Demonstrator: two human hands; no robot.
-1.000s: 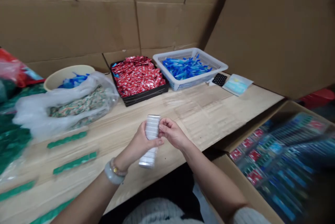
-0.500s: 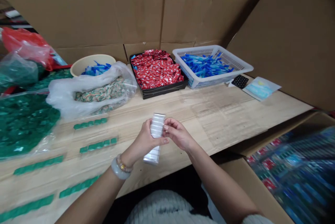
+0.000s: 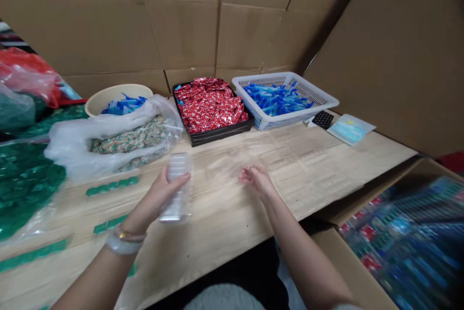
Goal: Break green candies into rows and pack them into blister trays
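Note:
My left hand [image 3: 165,191] is wrapped around a stack of clear plastic trays [image 3: 177,169] with ridged compartments, held upright over the table. To its right, apart from the stack, my right hand [image 3: 256,178] hovers with its fingers curled together. Blur hides whether anything thin and clear is between those fingertips. Left of the stack, rows of green pieces [image 3: 112,185] lie on the table in what look like clear strips. Another green row [image 3: 34,255] lies farther left, and my left forearm partly covers others.
Behind stand a cream bowl [image 3: 94,102], a bag of striped pieces [image 3: 68,128], a black box of red packets [image 3: 217,137] and a white basket of blue pieces [image 3: 250,119]. Green pieces [image 3: 25,189] fill a bag at left. A carton [image 3: 348,261] of packaged goods stands at right.
My left hand has carried the tray stack to the left. My right hand has come away from the stack and sits farther right. The view has shifted slightly.

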